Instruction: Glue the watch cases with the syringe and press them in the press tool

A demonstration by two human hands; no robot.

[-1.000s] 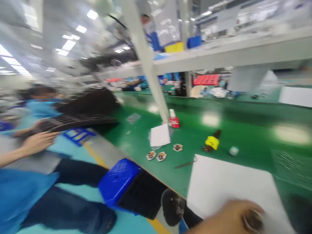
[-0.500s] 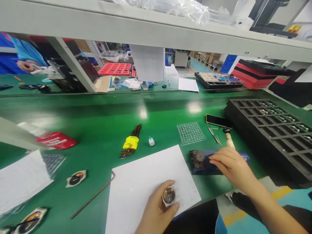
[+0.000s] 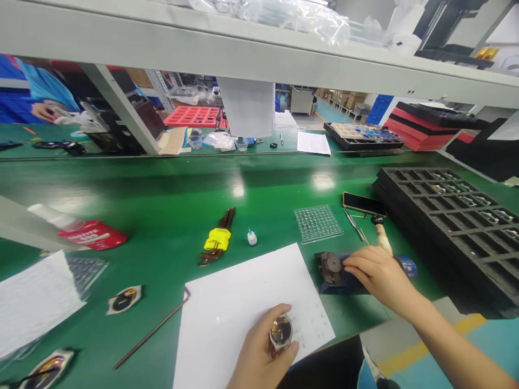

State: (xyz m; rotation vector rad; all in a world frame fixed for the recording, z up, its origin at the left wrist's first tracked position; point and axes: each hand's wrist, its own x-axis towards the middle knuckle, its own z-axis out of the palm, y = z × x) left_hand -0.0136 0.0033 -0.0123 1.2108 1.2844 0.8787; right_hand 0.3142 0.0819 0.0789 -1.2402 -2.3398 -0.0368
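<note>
My left hand (image 3: 265, 346) grips a watch case (image 3: 281, 330) just above the white paper (image 3: 227, 302). The case is round with a pale rim, and dark and gold parts show inside. To the right, my right hand (image 3: 375, 273) is closed, thumb and fingertips pinched together beside the dark round head (image 3: 333, 265) of a blue bench tool (image 3: 348, 285). Whatever may be between those fingertips is too small to make out. The hand and wrist cover part of the blue body.
A black foam tray (image 3: 462, 232) with parts in some slots stands at right. Near it lie a phone (image 3: 364, 203), tweezers (image 3: 353, 224) and a clear gridded tray (image 3: 318, 222). Leftward are a yellow hex key set (image 3: 217, 239), a small bottle (image 3: 252, 236), a long hex key (image 3: 152, 328) and a red bottle (image 3: 95, 234).
My right hand has shifted slightly left, its fingertips closer to the dark round head. My left hand still holds the watch case in nearly the same place.
</note>
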